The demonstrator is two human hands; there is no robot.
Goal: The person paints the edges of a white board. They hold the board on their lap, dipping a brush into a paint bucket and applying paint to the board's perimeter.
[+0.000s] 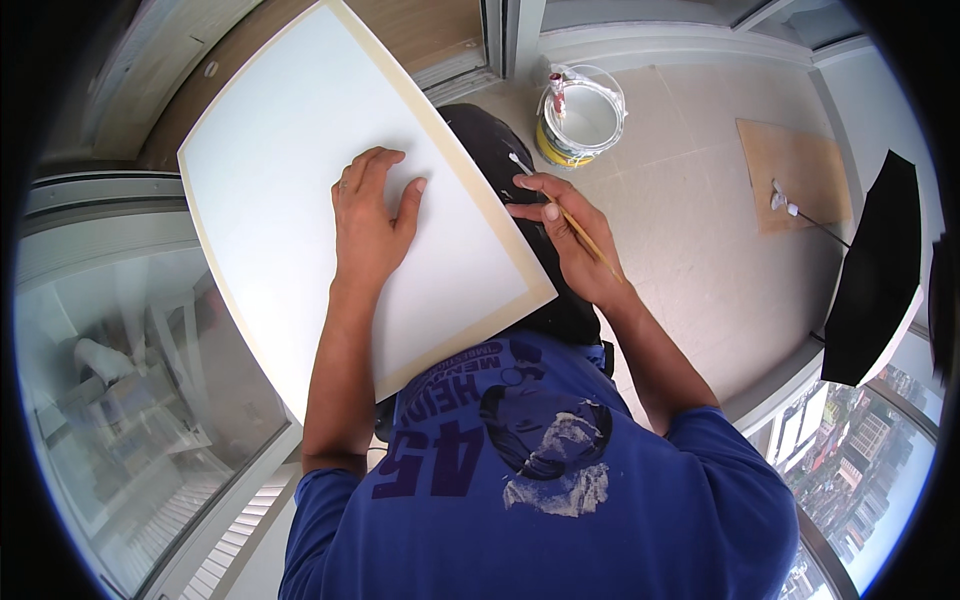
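A large white board (290, 200) lies tilted across my lap, with beige tape (440, 130) along its edges. Over the middle of it is my left hand (375, 205), thumb apart and fingers loosely bent, holding nothing; whether the palm presses on the surface is hard to tell. Just off the board's right edge, my right hand (570, 235) grips a thin paintbrush (590, 243) with a wooden handle. Its whitish tip points up and away, above my dark trouser leg (480, 135). No marks show on the white surface.
A paint bucket (581, 115) with a red-handled tool (557, 90) stands on the floor ahead. Cardboard (790, 170) lies at the right, near a black umbrella-like panel (880, 280) on a rod. A glass door (150, 380) borders the left; windows (850, 450) are at lower right.
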